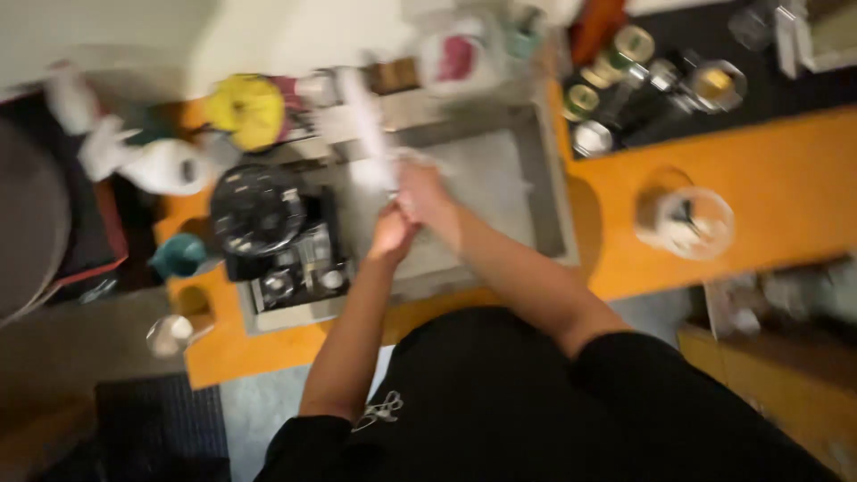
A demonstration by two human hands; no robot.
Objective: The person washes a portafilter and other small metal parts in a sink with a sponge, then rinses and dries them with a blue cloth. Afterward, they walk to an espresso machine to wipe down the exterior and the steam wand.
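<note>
Sink: grey, set in the orange table; our two hands meet above its left part.

Left hand: just below and touching the right one; grip appears curled, but blur keeps us from telling whether it pinches anything.

Right hand: over the basin, close to the white tap; motion blur hides the fingers, so we cannot tell whether its grip is spread or pressed together. A pale smear at the fingertips may be water or a cloth; we cannot say which.

Rack: left of the sink, touching its edge, holding a round black lid and small glass or metal pieces.

Yellow thing: behind the rack, near the tap's base.

Teal cup: left of the rack on the table.

Glass: at the table's near left corner.

White bottle: lying left of the lid.

Clear bowl: right of the sink, well apart from the hands, with something dark inside.

Jars: a cluster with gold lids, behind the sink's right corner on a dark surface.

Black sleeves and shirt: ours, at bottom of view.
</note>
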